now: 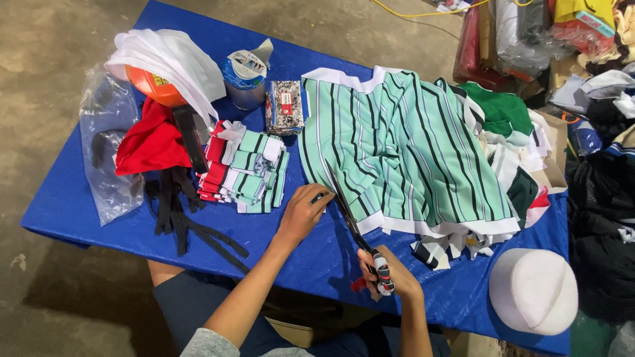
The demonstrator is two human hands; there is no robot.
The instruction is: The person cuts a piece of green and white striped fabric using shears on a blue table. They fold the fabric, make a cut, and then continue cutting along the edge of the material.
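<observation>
Head view: the right hand (385,272) has its grip closed round the handles of the scissors (349,213), blades lying at the near edge of the striped green fabric (397,149) on the blue desk (317,254). The left hand (303,213) pinches that fabric's edge beside the blades. A stack of cut pieces (245,175) sits further left.

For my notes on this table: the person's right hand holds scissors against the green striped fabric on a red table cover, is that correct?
Not quite: the table cover is blue, not red, as the head view shows. The right hand does hold the scissors against the green striped fabric.
</observation>
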